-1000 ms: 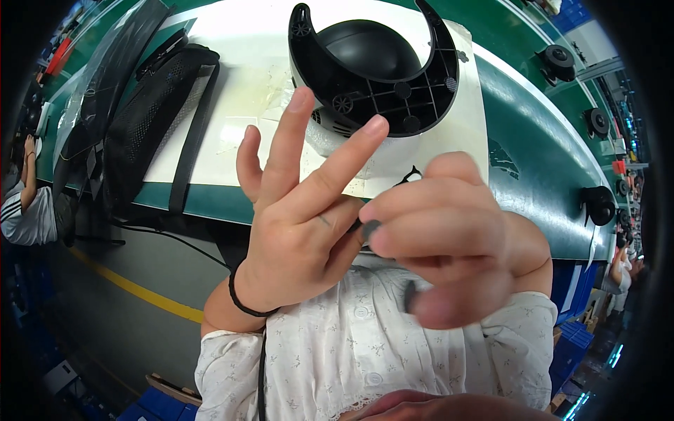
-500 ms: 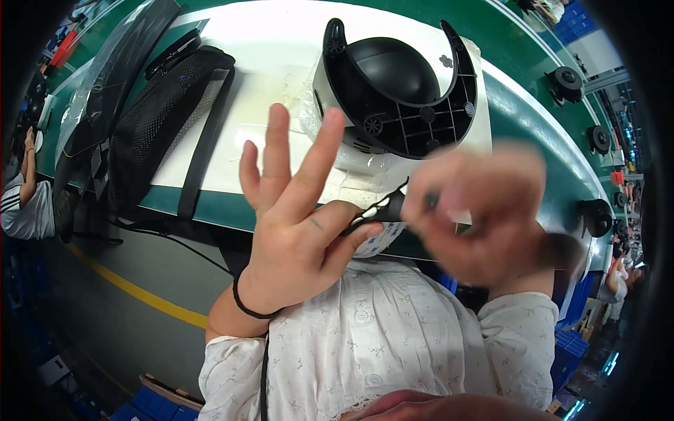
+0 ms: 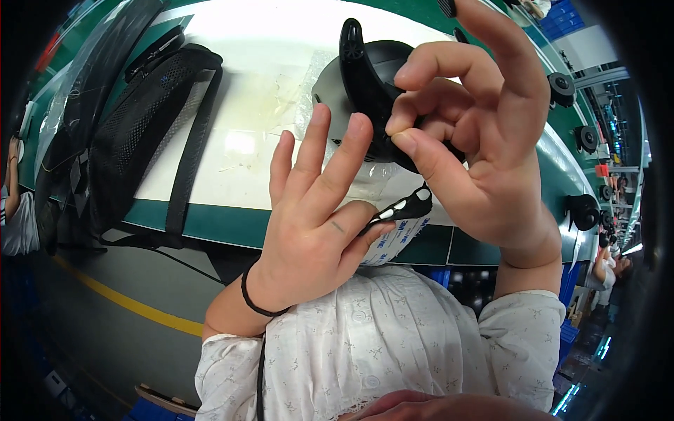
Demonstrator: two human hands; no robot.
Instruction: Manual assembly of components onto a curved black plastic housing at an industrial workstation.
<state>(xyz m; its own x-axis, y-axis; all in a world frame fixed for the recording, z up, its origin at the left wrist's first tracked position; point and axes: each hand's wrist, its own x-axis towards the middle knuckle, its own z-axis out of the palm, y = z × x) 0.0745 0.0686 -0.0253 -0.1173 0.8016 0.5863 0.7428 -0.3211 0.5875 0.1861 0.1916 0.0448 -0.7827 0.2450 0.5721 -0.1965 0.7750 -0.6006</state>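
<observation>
My left hand [image 3: 305, 231] pinches a black strip with white oval spots [image 3: 400, 208] between thumb and index finger; its other fingers are spread upward. Beside the strip is a white sheet with blue print [image 3: 399, 242], partly hidden. My right hand [image 3: 484, 140] is raised in front of a black curved plastic part [image 3: 358, 77], thumb and index finger pressed together. Whatever lies between those fingertips is too small or hidden to make out. A small black ribbed piece [image 3: 447, 7] shows at the tip of a raised finger of this hand, cut by the picture's edge.
A black mesh bag with a strap [image 3: 151, 126] lies on the left of the table, next to clear plastic wrapping [image 3: 84, 91]. Bubble wrap [image 3: 319, 67] is under the plastic part. Black round units [image 3: 562, 88] stand along the right side. Another person [image 3: 21, 210] is at far left.
My right hand, blurred near the strip before, has risen to the plastic part and now covers much of it. My left hand has shifted slightly right, still pinching the strip.
</observation>
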